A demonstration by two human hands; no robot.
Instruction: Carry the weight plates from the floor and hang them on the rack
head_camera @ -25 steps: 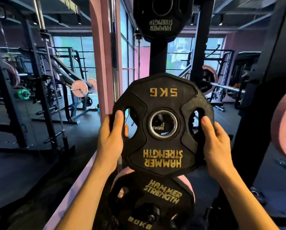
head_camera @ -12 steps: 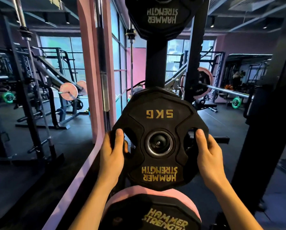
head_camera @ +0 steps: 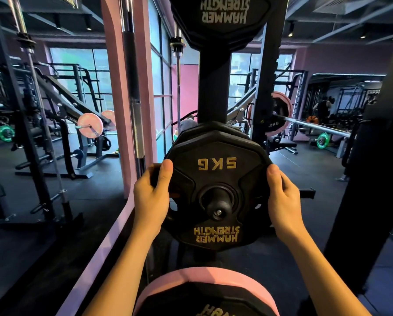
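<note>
Where black rubber floor [head_camera: 95, 201] spreads, pink pillar [head_camera: 113, 87], racks, windows.

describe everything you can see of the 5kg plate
The 5kg plate is black, matte and rubbery-looking, many-sided, with gold "5KG" and "HAMMER STRENGTH" reading upside down. It stands upright on the rack's peg, which pokes through its centre hole. The left hand and right hand grip its side edges. Another plate sits behind it.

The black plate [head_camera: 218, 190] you held read "5KG" and "HAMMER STRENGTH" in gold, upside down. The upper rack plate [head_camera: 222, 21] showed "HAMMER STRENGTH" inverted in grey. A pink-rimmed barbell plate [head_camera: 279, 117] read "0KG", partly hidden.
</note>
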